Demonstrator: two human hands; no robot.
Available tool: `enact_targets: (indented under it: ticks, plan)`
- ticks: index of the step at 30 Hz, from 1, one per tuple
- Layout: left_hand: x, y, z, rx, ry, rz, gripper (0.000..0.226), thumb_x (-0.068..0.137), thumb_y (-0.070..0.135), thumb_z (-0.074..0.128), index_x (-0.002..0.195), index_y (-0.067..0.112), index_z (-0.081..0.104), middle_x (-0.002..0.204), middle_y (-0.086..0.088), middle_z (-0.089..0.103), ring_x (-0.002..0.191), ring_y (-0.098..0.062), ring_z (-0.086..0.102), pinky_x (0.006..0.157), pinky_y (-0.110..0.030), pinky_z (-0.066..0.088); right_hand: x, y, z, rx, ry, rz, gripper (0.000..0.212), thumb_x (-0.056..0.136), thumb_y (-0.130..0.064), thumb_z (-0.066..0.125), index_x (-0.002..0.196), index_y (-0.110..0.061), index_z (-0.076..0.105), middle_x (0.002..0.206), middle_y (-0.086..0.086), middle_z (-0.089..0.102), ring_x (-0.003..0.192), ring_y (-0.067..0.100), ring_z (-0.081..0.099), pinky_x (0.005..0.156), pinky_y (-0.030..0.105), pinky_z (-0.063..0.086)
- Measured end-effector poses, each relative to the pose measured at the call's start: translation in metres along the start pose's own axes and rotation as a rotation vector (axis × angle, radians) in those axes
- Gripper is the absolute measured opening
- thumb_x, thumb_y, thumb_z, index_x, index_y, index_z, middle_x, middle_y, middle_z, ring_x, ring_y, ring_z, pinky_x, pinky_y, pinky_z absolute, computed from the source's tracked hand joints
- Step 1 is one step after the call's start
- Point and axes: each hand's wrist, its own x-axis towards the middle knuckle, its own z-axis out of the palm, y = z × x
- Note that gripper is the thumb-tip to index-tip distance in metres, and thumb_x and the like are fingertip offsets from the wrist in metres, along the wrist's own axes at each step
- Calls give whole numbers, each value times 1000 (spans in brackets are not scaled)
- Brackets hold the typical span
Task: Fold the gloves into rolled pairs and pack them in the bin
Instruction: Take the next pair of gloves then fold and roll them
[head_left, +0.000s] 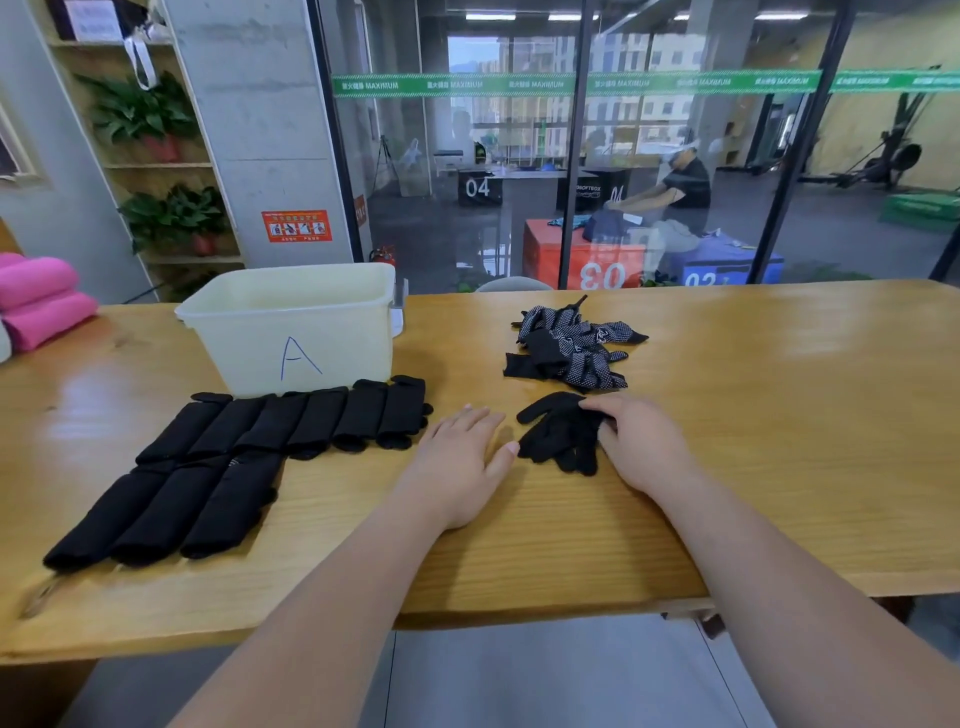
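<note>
A flat black glove (558, 434) lies on the wooden table (779, 415) in front of me, fingers pointing toward me. My right hand (641, 447) grips its right edge, fingers curled onto the fabric. My left hand (460, 460) lies flat on the table just left of the glove, its thumb tip close to the glove's fingers. A loose pile of black gloves with white dots (571, 345) sits behind the flat glove. Several rolled black pairs (249, 457) lie in two rows to the left. The cream bin (296, 327), marked A, stands behind the rolls.
Pink rolled towels (36, 301) lie at the table's far left. A glass wall stands behind the table, with a seated person and coloured boxes beyond it. The table's near edge runs below my forearms.
</note>
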Motion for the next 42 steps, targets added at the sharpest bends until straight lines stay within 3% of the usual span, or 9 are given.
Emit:
enact_targets:
  ticks: [5,9,14,21,25,29,34,37,42]
  plan:
    - [0,-2,3,-23,50,17,60,109,60,31,164,36,33,170,10,31,161,-11,14,131,-43,14,-3,-8,-1,169,-30,-126,48,94,-15,72,133,-43,68,102,-24,63,93,3,61,86,27,49]
    - [-1,-2,4,-28,71,38,51,108,58,37,154,39,49,165,13,39,158,-14,21,129,-47,22,-3,-2,0,289,46,-80,42,93,-16,76,130,-35,70,109,-21,70,97,1,63,92,28,52]
    - [-3,-3,3,-38,76,64,48,106,61,40,145,42,60,162,15,42,158,-12,20,128,-48,21,1,2,3,56,28,-29,23,96,-35,72,119,-35,76,109,-9,64,110,18,57,94,38,51]
    - [-6,-1,1,-63,160,74,46,105,60,43,137,37,65,151,15,50,147,-10,32,123,-47,33,-7,-5,-9,359,128,16,13,103,-30,66,106,-41,72,74,-12,72,68,2,61,63,25,41]
    - [-7,-1,-1,-68,160,64,45,105,59,44,138,36,65,149,15,51,146,-10,33,123,-46,33,-10,-7,-12,479,125,29,19,101,-28,69,107,-44,76,90,-23,77,85,-2,69,79,30,55]
    - [-7,1,-3,-98,161,37,47,105,58,45,140,34,64,149,14,52,146,-9,33,123,-44,33,-12,-10,-19,573,103,33,23,99,-24,71,106,-44,80,93,-33,73,90,-2,67,83,25,49]
    - [-8,2,-8,-166,189,7,43,107,53,47,139,31,65,146,13,55,142,-9,36,121,-39,34,-13,-30,-36,857,80,24,7,93,-23,81,99,-26,82,99,-8,81,98,13,75,95,35,58]
    - [-9,-1,-9,-236,244,-3,40,108,50,47,137,30,66,140,14,58,137,-9,41,116,-39,39,-6,-42,-53,971,44,29,17,88,-17,86,102,-18,77,96,5,80,92,20,75,93,42,62]
    - [-11,-3,-12,-303,307,-26,39,109,48,46,138,29,65,136,16,59,134,-6,43,113,-33,40,9,-59,-87,1109,-149,-21,40,94,-10,78,130,-26,71,96,-5,76,101,23,76,90,39,63]
